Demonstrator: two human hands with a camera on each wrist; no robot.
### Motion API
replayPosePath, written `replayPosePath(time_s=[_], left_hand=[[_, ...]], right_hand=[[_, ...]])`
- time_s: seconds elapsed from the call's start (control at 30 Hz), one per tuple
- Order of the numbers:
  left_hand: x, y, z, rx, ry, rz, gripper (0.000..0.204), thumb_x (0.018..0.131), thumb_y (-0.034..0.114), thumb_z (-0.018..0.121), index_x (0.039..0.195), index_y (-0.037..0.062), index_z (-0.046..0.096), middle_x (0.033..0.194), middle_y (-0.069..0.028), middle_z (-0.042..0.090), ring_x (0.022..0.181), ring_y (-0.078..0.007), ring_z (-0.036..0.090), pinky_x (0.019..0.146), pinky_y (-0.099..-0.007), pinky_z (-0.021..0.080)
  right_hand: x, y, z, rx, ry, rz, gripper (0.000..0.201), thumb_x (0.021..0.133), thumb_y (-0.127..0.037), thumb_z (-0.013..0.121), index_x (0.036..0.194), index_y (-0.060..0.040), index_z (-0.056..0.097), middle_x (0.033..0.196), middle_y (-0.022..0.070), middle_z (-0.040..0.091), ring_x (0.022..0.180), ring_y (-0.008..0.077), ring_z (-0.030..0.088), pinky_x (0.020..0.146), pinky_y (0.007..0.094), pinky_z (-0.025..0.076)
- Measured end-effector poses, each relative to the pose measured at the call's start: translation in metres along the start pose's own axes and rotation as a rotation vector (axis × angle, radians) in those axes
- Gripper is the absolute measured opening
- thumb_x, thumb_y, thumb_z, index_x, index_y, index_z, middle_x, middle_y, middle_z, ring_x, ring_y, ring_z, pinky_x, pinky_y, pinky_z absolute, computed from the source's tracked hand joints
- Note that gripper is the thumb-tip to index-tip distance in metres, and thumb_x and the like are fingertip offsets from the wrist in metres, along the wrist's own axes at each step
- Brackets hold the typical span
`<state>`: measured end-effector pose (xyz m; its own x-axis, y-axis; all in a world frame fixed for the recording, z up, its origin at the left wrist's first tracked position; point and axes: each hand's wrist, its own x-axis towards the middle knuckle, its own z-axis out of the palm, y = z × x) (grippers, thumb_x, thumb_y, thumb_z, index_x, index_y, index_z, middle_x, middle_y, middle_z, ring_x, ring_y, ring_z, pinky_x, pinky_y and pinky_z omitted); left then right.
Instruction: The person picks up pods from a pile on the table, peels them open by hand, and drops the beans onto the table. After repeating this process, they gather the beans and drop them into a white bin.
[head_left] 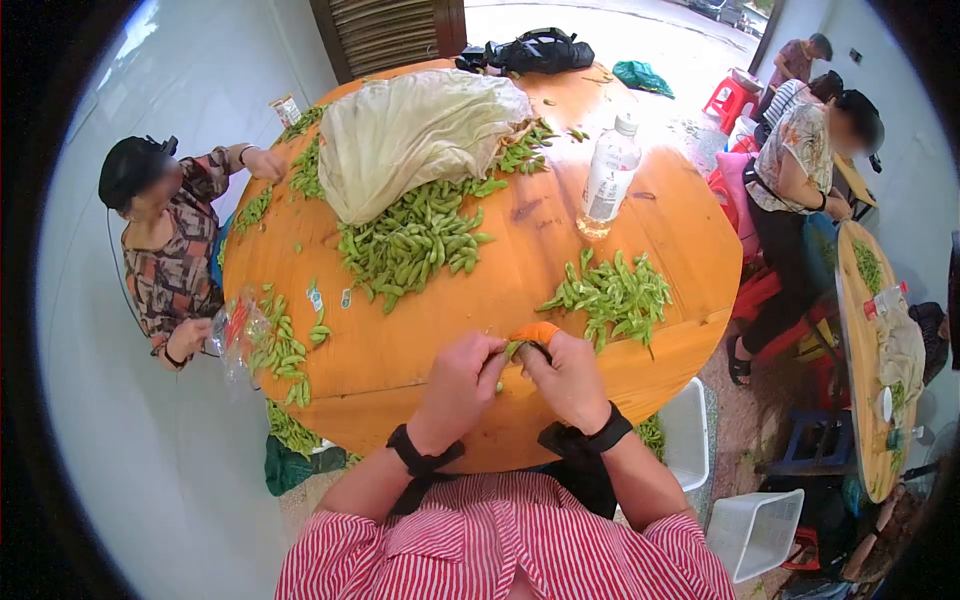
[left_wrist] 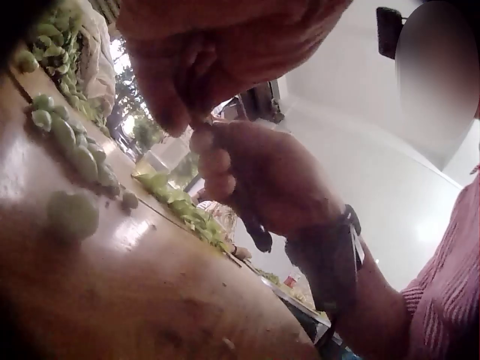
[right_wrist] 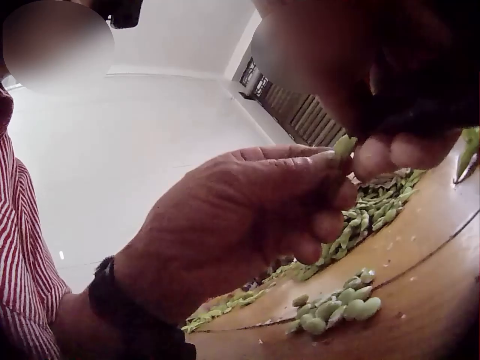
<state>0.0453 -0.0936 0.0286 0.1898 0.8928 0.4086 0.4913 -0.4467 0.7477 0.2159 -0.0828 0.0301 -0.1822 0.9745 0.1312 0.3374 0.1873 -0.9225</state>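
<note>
Over the near part of the table, my left hand [head_left: 462, 385] and right hand [head_left: 572, 385] meet at the fingertips. Both pinch a small green soybean pod [right_wrist: 344, 146], mostly covered by the fingers. An orange covering [head_left: 535, 331] shows at the right hand's forefinger, and a dark object [left_wrist: 256, 231] sticks out below that hand in the left wrist view; its kind is unclear. Shelled green beans [right_wrist: 337, 307] lie on the wood beneath the hands. A pile of whole pods [head_left: 612, 297] sits just beyond the right hand.
On the round table [head_left: 400, 350] a large pod heap [head_left: 415, 240] spills from a pale cloth sack [head_left: 410, 140]. A clear bottle [head_left: 610, 175] stands on the right. One person [head_left: 170, 240] sits at left; others work at right. White bins [head_left: 757, 535] stand on the floor.
</note>
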Motion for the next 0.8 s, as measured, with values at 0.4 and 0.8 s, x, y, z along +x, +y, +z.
replayPosePath(time_s=[0.4,0.8], left_hand=[[0.003,-0.021,-0.027,-0.903,-0.289,-0.712,0.013,0.096,0.014,0.058,0.1,0.0021,0.061,0.077,0.0009,0.06,0.063,-0.0075,0.056,0.053,-0.0231,0.045],[0.001,-0.014,-0.021,-0.435,-0.289,-0.569,0.017,0.09,0.018,0.067,0.095,0.0032,0.06,0.077,0.0008,0.061,0.063,-0.0069,0.058,0.054,-0.0217,0.047]], right_hand=[[0.006,0.004,0.01,-0.129,-0.024,-0.261,0.009,0.086,-0.004,0.06,0.095,-0.0027,0.062,0.076,0.0202,0.062,0.071,0.036,0.063,0.061,0.0401,0.048],[0.014,0.004,0.01,-0.179,-0.091,-0.218,0.009,0.084,-0.006,0.058,0.09,-0.0007,0.06,0.072,0.0228,0.059,0.07,0.0416,0.061,0.06,0.0431,0.049]])
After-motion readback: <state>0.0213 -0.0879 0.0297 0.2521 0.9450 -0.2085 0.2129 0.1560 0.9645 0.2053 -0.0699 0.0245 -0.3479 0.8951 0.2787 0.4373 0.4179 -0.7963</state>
